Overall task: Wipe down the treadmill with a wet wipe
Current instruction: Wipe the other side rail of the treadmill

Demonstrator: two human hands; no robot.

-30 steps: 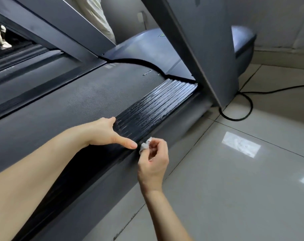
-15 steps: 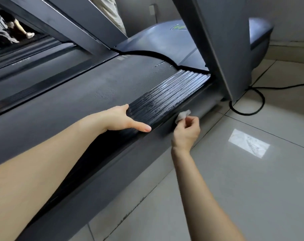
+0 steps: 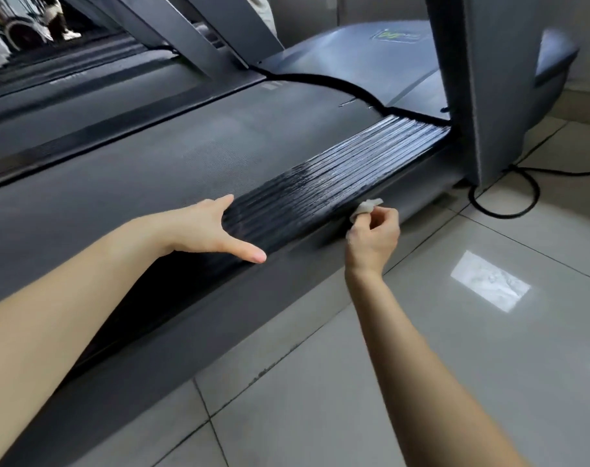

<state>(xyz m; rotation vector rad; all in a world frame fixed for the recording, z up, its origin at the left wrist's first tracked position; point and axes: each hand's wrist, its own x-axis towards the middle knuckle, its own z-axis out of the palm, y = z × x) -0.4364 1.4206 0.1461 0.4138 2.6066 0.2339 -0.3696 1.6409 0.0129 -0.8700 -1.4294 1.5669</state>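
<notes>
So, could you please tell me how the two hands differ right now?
The left hand lies flat and open on the ribbed side rail, holding nothing; the right hand is curled, pinching a bunched wet wipe. The left rests on top of the rail; the right works at its outer edge. Both are bare.

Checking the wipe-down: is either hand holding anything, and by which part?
The right hand pinches a bunched wet wipe by its lower end; the left hand holds nothing.

The treadmill (image 3: pixel 159 183) is dark grey, its ribbed side rail (image 3: pixel 337 176) glossy black; the wet wipe (image 3: pixel 366 207) is white, the floor tiles (image 3: pixel 455 332) pale grey.
</notes>
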